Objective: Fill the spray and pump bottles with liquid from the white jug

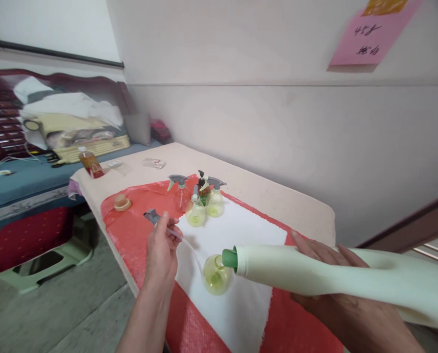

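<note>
My left hand (163,245) is closed on a grey spray trigger head (152,215). Its thin clear tube (187,243) hangs down to the right, its end close beside an open, round spray bottle (217,277) of yellow-green see-through plastic. With my right hand (344,289) I grip a large pale green plastic bottle (278,267), tipped nearly level. A green spout (229,258) sticks out of its neck, right at the mouth of the round bottle. Whether liquid is flowing cannot be made out.
Behind, several bottles with trigger or pump tops (196,213) stand on white paper (237,233) over a red sheet (131,235). A roll of tape (122,202) lies at left, a drink bottle (90,163) farther back. A red-topped stool (28,240) stands beside the table.
</note>
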Tool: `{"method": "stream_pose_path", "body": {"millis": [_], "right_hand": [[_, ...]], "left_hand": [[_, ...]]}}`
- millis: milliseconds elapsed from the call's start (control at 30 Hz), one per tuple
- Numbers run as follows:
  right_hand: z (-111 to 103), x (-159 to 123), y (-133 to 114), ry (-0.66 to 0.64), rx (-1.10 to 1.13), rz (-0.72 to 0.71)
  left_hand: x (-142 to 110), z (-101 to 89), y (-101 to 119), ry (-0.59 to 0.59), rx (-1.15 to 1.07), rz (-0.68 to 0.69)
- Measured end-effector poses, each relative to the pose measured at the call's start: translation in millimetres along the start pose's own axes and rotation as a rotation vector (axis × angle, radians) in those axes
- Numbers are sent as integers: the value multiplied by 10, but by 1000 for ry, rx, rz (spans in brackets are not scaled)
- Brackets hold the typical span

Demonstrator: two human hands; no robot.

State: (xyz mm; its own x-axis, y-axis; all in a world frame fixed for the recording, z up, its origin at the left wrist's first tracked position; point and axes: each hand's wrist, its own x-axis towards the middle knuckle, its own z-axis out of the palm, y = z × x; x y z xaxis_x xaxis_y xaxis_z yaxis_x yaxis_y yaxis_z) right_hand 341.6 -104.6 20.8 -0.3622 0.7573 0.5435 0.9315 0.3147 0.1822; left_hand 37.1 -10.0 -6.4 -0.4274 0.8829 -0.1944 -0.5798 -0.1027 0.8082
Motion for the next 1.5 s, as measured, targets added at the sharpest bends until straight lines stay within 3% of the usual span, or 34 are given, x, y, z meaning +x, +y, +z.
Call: {"method": "stream_pose_path", "body": {"millis": [500, 700, 1500], "right_hand": [[-18, 24, -7, -58, -82, -32], [-44, 28, 2, -14, -112, -101], [-115, 43, -61, -25, -138, -85]], "left_hand": [[-5, -5, 4, -2, -4, -10], [-3, -16, 2, 1, 18, -10], [-4, -12, 2, -3, -1, -4]]}}
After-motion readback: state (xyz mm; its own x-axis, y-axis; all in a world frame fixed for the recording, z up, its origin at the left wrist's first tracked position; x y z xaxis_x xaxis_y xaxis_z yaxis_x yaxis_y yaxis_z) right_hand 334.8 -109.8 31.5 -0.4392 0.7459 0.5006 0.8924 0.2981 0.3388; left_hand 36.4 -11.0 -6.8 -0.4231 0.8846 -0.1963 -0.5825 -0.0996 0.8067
